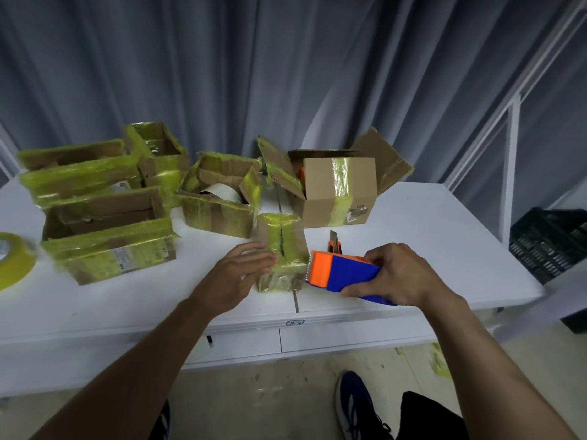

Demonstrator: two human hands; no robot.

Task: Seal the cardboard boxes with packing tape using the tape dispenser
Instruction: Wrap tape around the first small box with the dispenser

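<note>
Tape dispenser (343, 274), orange at the front and blue at the back, is held in the right grip (397, 274). The fingers are curled over its top and the thumb lies along its near side. It is low over the front part of the white desk (428, 233), and its toothed orange end is just beside the right side of the small box (281, 252).

This small box stands near the front edge of the desk, between the two hands. It is covered almost fully with yellow-green tape, and a dark slit runs along its top. The left grip (244, 274) is released: its fingers are nearly straight and rest against the left side of the small box.

Behind the dispenser an orange utility knife (335, 244) lies on the desk. Further back stands an open box (336, 188) with its flaps spread and one strip of tape down its front. To the left of it is a lower open box (219, 198) with a white roll (222, 192) inside. More open, taped boxes (108, 242) are grouped on the left part of the desk. A roll of yellow tape (12, 262) lies at the far left edge. A black crate (549, 242) stands to the right of the desk, and a grey curtain (286, 58) hangs behind everything.
</note>
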